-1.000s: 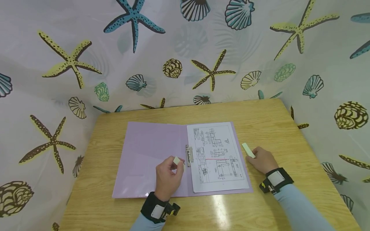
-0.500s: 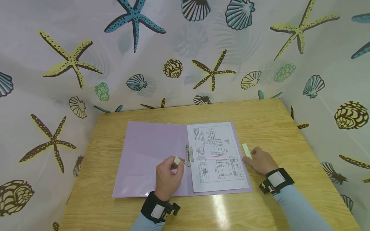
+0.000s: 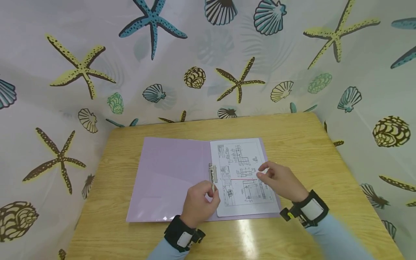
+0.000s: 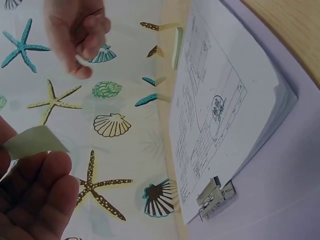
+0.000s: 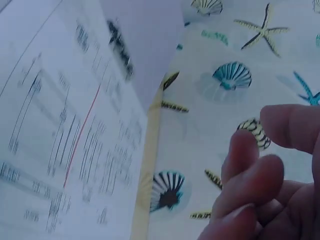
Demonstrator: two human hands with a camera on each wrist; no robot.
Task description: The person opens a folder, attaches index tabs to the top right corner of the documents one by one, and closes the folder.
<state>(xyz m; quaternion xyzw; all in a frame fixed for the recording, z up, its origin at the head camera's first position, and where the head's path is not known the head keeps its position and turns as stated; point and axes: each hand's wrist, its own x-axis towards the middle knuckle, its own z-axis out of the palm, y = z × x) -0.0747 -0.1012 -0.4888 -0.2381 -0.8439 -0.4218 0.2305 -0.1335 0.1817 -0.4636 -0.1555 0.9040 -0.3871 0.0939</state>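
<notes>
My left hand (image 3: 199, 204) pinches a small pale green sticky note (image 4: 37, 142) between thumb and fingers, over the folder's spine. In the head view the note appears nearly edge-on. Above the right side of the drawing sheets (image 3: 248, 209), my right hand (image 3: 286, 180) hovers with loosely bent fingers and nothing between them. Those printed sheets lie in an open lilac folder (image 3: 169, 169), beside its metal clip (image 3: 212, 172). A pale green sticky note pad (image 4: 177, 48) lies past the sheets in the left wrist view; the right hand hides it in the head view.
The folder lies on a wooden table (image 3: 292, 137). A white cloth (image 3: 130, 72) printed with starfish and shells hangs behind and along the sides. Both wrists wear black straps with small cameras.
My right hand has left the sticky note pad and moved left, up over the sheets. My left hand has shifted slightly right and turned, still pinching the note.
</notes>
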